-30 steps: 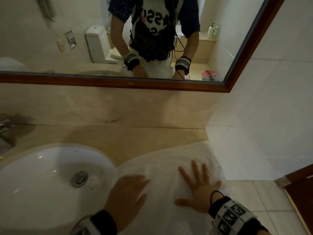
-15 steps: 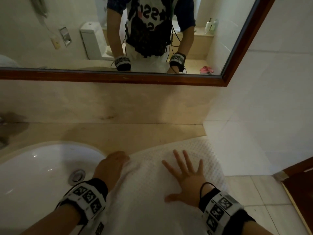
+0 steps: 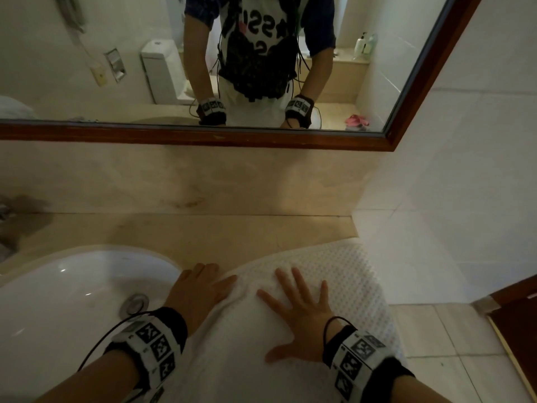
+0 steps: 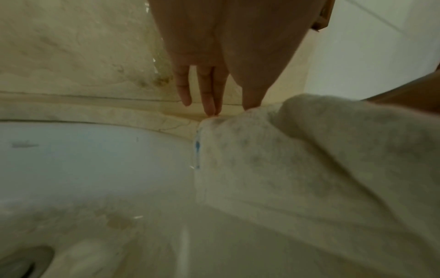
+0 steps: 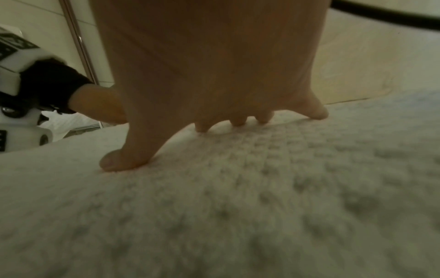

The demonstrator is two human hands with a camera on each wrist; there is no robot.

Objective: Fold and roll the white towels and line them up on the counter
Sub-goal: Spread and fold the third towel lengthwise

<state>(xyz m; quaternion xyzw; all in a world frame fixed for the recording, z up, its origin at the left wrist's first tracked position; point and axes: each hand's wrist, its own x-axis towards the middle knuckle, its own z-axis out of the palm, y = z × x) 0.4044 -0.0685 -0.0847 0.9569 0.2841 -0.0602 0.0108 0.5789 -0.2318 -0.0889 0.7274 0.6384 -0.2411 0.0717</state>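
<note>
Near edge of the white waffle-weave towel (image 3: 334, 274) cut off by the frame; left-wrist view blurred; chrome faucet (image 3: 4, 210) mostly cropped.

A beige marble-look bathroom counter (image 3: 220, 232) runs along the wall below a wood-framed mirror, its stone backsplash rising behind it. Set into the counter at left is a white oval ceramic basin (image 3: 72, 289) with a round metal drain (image 3: 134, 303). At right, a white waffle-textured towel (image 3: 343, 274) lies spread on the counter top, its left edge reaching the basin's rim and its near part running off the front edge. A dim metal fixture at the far left edge, possibly a faucet (image 3: 4, 212), is too cropped to identify. Both hands rest on the towel.
</note>
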